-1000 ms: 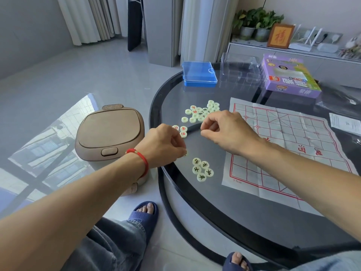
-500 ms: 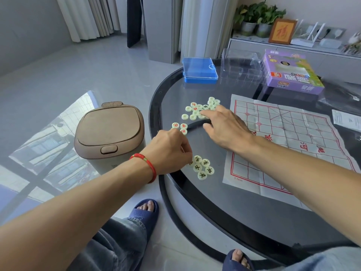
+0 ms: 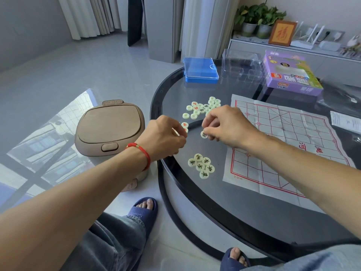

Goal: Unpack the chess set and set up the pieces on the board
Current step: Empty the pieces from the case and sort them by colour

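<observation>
Pale green round chess pieces lie on a dark glass table (image 3: 224,204). A loose pile of pieces (image 3: 202,108) sits at the far left; a sorted group with black characters (image 3: 201,166) lies nearer. My right hand (image 3: 228,127) pinches one black-character piece (image 3: 204,135) just above the glass. My left hand (image 3: 166,136), with a red cord at the wrist, has its fingers curled near two red-character pieces (image 3: 184,125); whether it holds one is hidden. The paper board (image 3: 289,145) with red lines lies to the right, bare of pieces.
A blue plastic case (image 3: 201,70), a clear plastic tray (image 3: 242,69) and a purple box (image 3: 291,75) stand at the table's far side. A brown lidded bin (image 3: 109,130) sits on the floor left of the table. Paper sheet (image 3: 345,122) at right edge.
My right hand reached into the far pile and came back toward me with a black-character piece. My left hand lifted from the sorted group toward the red-character pieces.
</observation>
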Motion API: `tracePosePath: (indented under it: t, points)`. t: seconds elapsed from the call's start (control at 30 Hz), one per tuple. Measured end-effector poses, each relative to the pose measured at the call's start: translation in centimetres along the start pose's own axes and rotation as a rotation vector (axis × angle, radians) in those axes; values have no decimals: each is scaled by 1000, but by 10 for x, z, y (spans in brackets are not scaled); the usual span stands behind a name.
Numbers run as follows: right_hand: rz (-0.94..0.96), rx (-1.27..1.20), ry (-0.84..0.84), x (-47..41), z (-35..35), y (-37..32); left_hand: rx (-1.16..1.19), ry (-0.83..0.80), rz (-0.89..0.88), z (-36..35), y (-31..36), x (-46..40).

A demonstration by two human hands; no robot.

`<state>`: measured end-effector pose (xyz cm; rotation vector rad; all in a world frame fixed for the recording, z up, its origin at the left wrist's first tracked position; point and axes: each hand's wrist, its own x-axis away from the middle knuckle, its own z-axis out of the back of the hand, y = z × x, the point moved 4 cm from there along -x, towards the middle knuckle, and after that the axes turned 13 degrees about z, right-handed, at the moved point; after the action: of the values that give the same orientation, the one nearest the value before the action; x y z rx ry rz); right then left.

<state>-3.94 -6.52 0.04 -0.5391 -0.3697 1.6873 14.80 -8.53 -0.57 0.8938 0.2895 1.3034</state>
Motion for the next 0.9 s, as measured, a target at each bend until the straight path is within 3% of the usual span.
tracePosePath:
  t: [0.13, 0.23, 0.37, 0.47, 0.6, 0.9]
  points:
    - [-68, -435, -40, 7, 4, -17, 157, -78, -15, -7, 0, -1]
    - [-27, -513, -82, 10, 1, -29, 292, -146, -1, -11, 2, 0]
    - [3, -292, -31, 7, -1, -24, 120, -80, -25, -6, -1, -2]
    - [25, 35, 97, 3, 3, -9, -108, 1, -107, -8, -1, 1]
    - [-30, 242, 149, 1, 7, 14, -252, 126, -231, -16, 5, 5]
    - [2, 500, -11, -5, -5, 27, -292, 127, -268, -27, 13, 10]
